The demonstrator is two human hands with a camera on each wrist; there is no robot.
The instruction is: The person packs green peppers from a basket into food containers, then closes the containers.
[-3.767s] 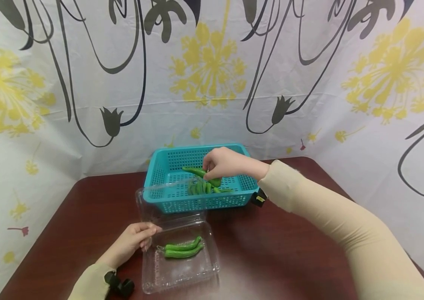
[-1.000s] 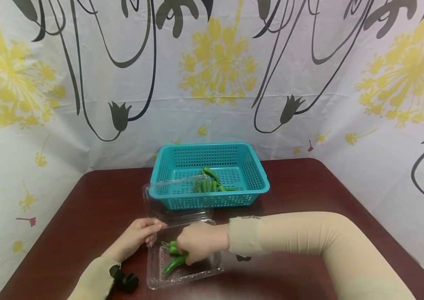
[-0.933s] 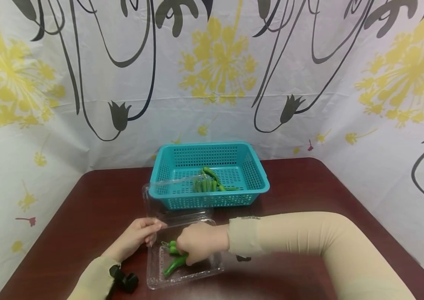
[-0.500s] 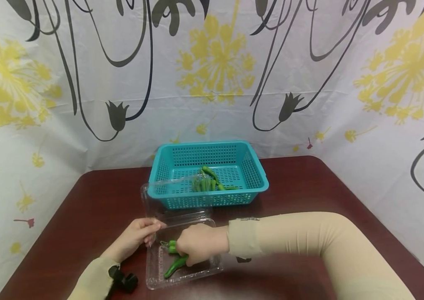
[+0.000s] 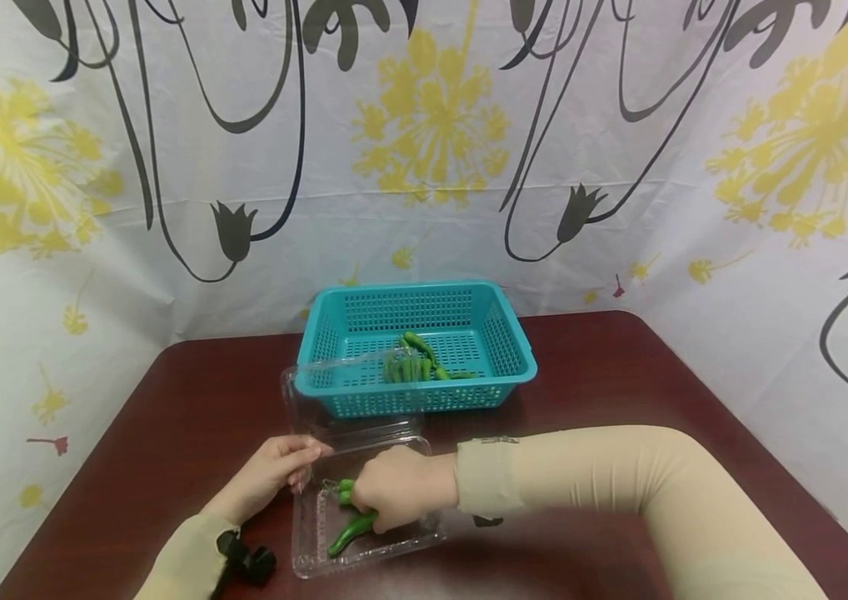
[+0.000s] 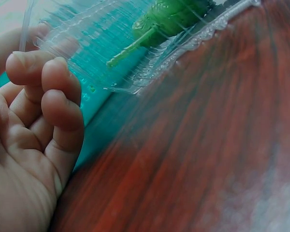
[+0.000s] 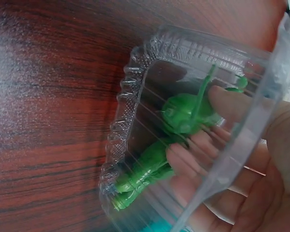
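A clear plastic clamshell box [image 5: 302, 542] lies unfolded, its lid [image 5: 291, 408] raised at the back. My left hand [image 5: 268, 473] pinches the box's left edge near the hinge; the left wrist view shows that hand's curled fingers [image 6: 60, 106] beside the ribbed plastic. Down inside the box, my right hand [image 5: 403, 486] pinches a green chili pepper [image 5: 352, 532] whose tip points toward the front left. Two more green chili peppers [image 5: 346, 493] lie behind it, partly hidden by the hand. Through the clear wall, the right wrist view shows the pinched pepper [image 7: 181, 113] between thumb and fingers.
A turquoise perforated basket [image 5: 514, 358] stands behind the box, and the lid overlaps its front left corner in the head view. Several green peppers [image 5: 420, 343] lie in it. The dark red-brown table [image 5: 589, 367] ends at a patterned white cloth [image 5: 424, 242].
Since the oldest frame, my right hand has come from over the basket down into the box with a chili pepper. In the last second both hands have stayed almost still.
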